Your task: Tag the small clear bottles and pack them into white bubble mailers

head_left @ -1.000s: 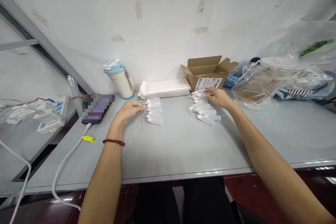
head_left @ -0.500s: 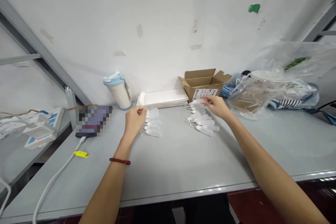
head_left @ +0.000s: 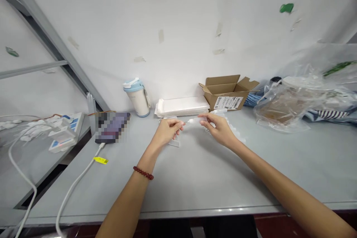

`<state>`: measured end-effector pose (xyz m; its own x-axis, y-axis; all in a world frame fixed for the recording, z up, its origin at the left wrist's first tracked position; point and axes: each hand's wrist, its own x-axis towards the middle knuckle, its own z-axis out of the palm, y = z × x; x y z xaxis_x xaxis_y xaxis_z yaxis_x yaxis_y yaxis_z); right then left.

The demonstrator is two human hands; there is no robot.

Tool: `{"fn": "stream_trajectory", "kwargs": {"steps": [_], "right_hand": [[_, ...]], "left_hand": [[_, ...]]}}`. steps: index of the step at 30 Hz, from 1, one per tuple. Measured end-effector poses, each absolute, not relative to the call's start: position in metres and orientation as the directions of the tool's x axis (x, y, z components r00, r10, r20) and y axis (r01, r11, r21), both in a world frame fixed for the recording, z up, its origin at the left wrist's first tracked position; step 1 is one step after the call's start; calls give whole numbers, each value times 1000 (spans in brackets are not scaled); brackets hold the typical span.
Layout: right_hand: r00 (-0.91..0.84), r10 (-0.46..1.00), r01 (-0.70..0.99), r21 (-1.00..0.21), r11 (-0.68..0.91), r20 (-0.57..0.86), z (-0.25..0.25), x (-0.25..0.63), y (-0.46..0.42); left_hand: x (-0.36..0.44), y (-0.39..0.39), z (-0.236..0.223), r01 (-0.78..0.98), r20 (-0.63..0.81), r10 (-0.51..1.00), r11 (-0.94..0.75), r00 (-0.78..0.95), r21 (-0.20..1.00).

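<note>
Were the right arm [head_left: 267, 169] to swing wide, it could snag the crinkled bag [head_left: 281, 124], well right of the right fingers [head_left: 211, 116], and tip the lidded tub [head_left: 302, 83] inside. Behind those fingers gapes the box [head_left: 230, 102], its floor hidden from me. Left of and beyond the left fingers [head_left: 175, 123], the lidded cup [head_left: 138, 98] hides its contents. Between both hands is a small bottle [head_left: 194, 120], left fingers pinched at its thin end, right loosely closed on its body; a slack pinch could drop it.

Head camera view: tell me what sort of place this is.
Probably an indoor workstation or desk, judging by the grey table, the open cardboard box at its back and the power strip off to the left.
</note>
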<state>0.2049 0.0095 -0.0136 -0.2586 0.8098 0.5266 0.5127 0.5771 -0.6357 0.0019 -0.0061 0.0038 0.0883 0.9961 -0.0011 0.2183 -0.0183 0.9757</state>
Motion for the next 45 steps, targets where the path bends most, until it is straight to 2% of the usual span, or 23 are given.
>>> {"fn": "stream_trajectory", "kwargs": {"steps": [10, 18, 45], "right_hand": [[-254, 823, 486, -669, 563, 508, -12, 205, 8], [-261, 851, 449, -723, 525, 456, -12, 206, 10], [-253, 861, 454, -732, 509, 442, -9, 208, 8]], "left_hand": [[1, -5, 2, 210, 53, 986, -85, 157, 974], [3, -7, 8, 272, 43, 985, -87, 165, 958], [0, -8, 9, 282, 49, 981, -101, 186, 954]]}}
